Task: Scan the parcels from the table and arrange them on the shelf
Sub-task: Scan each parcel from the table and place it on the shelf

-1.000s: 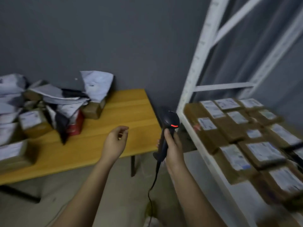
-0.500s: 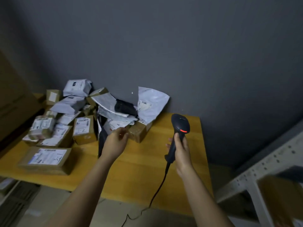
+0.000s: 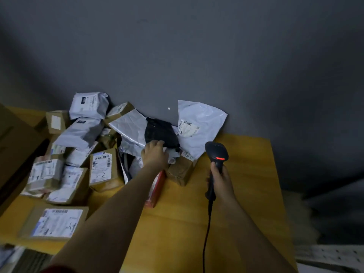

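My left hand (image 3: pixel 154 154) reaches into the parcel heap (image 3: pixel 94 154) along the table's (image 3: pixel 246 184) back edge, fingers spread flat on the black bag (image 3: pixel 160 133) lying atop the grey mailers; I cannot tell whether they grip it. My right hand (image 3: pixel 221 181) wraps the handle of the scanner (image 3: pixel 216 154), upright above the table's right half, its red light lit and its cable (image 3: pixel 206 233) hanging past the front edge.

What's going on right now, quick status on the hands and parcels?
Left hand reaching onto black parcel atop pile, grip unclear. Right hand grips scanner, red light on. Grey mailers crowd around it.
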Motion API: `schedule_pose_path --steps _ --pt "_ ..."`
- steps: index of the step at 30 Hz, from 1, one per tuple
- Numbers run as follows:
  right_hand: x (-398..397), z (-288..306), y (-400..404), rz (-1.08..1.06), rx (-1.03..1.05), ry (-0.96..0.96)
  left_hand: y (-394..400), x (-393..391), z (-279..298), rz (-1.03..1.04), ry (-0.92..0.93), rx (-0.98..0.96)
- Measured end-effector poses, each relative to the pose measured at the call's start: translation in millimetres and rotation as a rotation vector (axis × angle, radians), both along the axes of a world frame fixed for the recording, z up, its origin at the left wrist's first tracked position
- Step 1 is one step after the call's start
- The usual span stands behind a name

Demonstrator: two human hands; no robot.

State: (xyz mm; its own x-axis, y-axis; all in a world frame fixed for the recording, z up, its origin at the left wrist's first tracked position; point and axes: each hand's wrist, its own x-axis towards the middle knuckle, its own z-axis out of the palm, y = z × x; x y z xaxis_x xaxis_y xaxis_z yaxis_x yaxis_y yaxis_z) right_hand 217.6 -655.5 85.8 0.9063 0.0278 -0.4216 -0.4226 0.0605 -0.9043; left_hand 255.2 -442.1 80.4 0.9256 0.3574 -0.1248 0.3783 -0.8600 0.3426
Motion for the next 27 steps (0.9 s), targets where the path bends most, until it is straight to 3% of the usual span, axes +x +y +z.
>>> schedule_pose_path --steps 5,9,16,21,24,27 --pt "24 -17 36 -0.017 -0.036 0.038 47 60 -17 -0.242 0.269 0.189" --pt "36 -22 56 -0.046 -0.025 0.052 69 85 -35 -0.410 0.349 0.134" --pt "36 -20 59 -0.168 -0.037 0.104 75 80 -29 -0.293 -0.033 -0.084" --pt "30 -14 52 -0.242 -0.014 0.081 71 66 17 -0.208 -0.382 -0.411" --pt "25 -2 46 -0.255 0.007 0.056 62 57 52 -0.136 -0.481 -0.578" --pt "15 9 33 -0.307 0.057 0.033 46 43 76 -0.057 -0.467 -0.748"
